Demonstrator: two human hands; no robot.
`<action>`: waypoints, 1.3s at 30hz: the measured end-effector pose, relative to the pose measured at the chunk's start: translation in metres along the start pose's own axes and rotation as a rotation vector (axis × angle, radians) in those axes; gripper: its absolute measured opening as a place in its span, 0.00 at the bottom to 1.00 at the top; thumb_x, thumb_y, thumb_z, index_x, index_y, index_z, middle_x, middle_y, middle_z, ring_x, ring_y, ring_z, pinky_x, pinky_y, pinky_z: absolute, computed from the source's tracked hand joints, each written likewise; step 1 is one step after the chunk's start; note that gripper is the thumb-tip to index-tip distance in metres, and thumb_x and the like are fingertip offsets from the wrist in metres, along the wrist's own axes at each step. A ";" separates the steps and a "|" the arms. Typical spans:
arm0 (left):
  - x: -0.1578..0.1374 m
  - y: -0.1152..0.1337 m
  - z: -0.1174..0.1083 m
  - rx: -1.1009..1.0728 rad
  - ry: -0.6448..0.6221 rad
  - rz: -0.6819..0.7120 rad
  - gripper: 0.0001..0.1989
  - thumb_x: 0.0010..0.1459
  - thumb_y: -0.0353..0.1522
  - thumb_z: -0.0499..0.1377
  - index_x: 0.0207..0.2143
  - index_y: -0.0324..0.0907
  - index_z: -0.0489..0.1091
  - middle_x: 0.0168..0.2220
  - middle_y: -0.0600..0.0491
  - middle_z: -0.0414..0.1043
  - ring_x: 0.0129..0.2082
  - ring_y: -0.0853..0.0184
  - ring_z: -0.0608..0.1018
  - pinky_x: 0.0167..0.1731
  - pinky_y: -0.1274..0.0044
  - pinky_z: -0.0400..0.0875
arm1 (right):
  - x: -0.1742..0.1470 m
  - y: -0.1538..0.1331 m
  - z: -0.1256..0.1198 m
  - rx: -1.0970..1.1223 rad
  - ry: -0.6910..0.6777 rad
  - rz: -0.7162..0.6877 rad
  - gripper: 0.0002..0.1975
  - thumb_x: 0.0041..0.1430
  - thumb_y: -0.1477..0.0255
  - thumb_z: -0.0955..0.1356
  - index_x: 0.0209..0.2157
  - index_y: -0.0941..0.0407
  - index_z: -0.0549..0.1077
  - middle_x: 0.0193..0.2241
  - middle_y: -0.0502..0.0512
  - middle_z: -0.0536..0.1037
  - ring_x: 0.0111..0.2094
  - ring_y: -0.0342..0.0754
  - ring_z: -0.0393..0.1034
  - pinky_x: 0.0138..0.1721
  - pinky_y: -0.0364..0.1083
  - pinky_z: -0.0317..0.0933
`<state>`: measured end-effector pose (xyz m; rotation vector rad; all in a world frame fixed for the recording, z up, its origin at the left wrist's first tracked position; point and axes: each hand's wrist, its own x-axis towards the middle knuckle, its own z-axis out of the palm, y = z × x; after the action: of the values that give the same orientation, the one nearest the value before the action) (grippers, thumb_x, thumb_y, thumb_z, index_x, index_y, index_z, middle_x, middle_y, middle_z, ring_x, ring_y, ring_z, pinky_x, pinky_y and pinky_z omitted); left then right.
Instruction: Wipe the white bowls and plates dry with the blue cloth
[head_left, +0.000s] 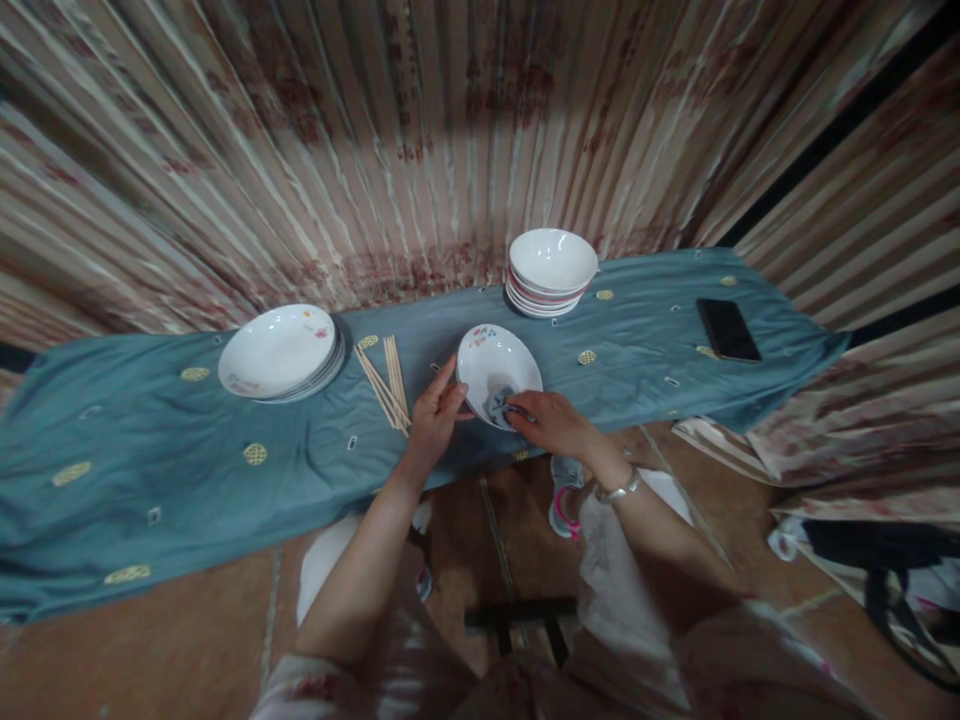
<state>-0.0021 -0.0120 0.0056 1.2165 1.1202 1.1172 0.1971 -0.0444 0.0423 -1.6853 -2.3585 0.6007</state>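
Observation:
A white bowl [499, 352] with a small flower print inside its rim is tilted toward me at the front of the table. My left hand [436, 412] grips its left edge, thumb on the rim and fingers at the outside. Bunched in my right hand [553, 422] is a small blue-grey cloth [501, 404], pressed against the lower inside of the bowl. My right fingers partly cover the cloth. Several pale wooden chopsticks [386, 388] lie just left of my left hand, some crossing others.
A stack of white bowls [553, 262] stands at the back, right of centre. Flower-printed plates [279, 350] are stacked on the left. A black phone [727, 330] lies toward the right end of the teal tablecloth [300, 480]. Pleated curtains [450, 130] hang behind the table.

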 end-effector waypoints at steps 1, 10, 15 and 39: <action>0.000 0.001 0.000 0.004 0.006 -0.002 0.36 0.54 0.47 0.63 0.63 0.45 0.63 0.41 0.49 0.77 0.37 0.62 0.79 0.31 0.69 0.82 | 0.000 0.001 0.000 0.046 0.013 -0.020 0.12 0.66 0.71 0.63 0.45 0.57 0.77 0.43 0.58 0.81 0.45 0.49 0.76 0.44 0.44 0.62; -0.002 0.007 0.002 -0.015 0.002 -0.002 0.33 0.57 0.52 0.58 0.61 0.48 0.66 0.60 0.49 0.68 0.46 0.56 0.79 0.31 0.70 0.83 | 0.009 -0.003 0.013 0.588 0.097 -0.089 0.16 0.63 0.66 0.64 0.45 0.55 0.80 0.38 0.53 0.83 0.35 0.47 0.75 0.36 0.43 0.64; -0.003 0.009 0.003 -0.018 -0.002 -0.013 0.34 0.58 0.53 0.56 0.62 0.46 0.65 0.59 0.47 0.69 0.48 0.55 0.79 0.32 0.70 0.83 | 0.019 -0.010 0.017 0.751 0.138 -0.101 0.18 0.62 0.61 0.64 0.42 0.58 0.80 0.35 0.53 0.82 0.34 0.47 0.73 0.35 0.42 0.63; -0.005 0.008 0.000 0.046 0.021 -0.016 0.34 0.58 0.53 0.56 0.61 0.44 0.66 0.44 0.48 0.77 0.38 0.62 0.80 0.27 0.74 0.80 | 0.022 -0.001 0.015 0.926 -0.008 -0.153 0.18 0.53 0.59 0.71 0.39 0.59 0.80 0.35 0.51 0.80 0.34 0.45 0.71 0.37 0.43 0.64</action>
<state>-0.0024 -0.0171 0.0142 1.2318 1.1749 1.0997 0.1832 -0.0269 0.0269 -1.0534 -1.7123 1.3754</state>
